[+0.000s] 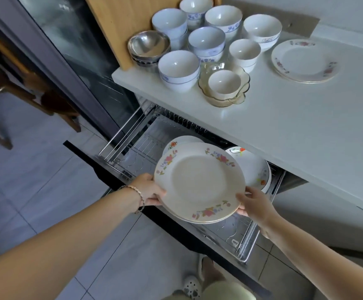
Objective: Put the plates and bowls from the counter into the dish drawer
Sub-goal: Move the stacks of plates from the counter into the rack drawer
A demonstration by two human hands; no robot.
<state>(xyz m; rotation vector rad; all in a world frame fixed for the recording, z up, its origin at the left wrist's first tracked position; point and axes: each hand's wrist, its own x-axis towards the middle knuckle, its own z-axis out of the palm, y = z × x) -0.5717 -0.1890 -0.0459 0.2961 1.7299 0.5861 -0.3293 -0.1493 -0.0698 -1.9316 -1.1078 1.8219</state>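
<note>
The job is only partly done. A few plates [253, 167] stand in the drawer [119, 152] already, at its right side. A stack of plates [197, 180] is in the air right above the drawer, not yet set down.

The left hand [149, 189] grips the left edge of the stack, thumb on top and fingers under. The right hand [255, 204] grips the right edge, fingers curled round the rim.

A lot is left. Above the drawer, on the surface [284, 131], there are many white bowls [206, 40], some sitting inside each other. Metal bowls [148, 44] are at the far left of them. A glass dish [239, 92] holds one small bowl [223, 82]. More flat plates [305, 61] lie above the right end of the drawer.

The held plates are round, smooth and cream, with pink and purple flowers round the rim. The white bowls are deep and shiny, many with blue marks on the outside. The metal bowls are grey and gleam. The glass dish is see-through with a wavy edge. The drawer is a rack of thin shiny wires with a black front.
</note>
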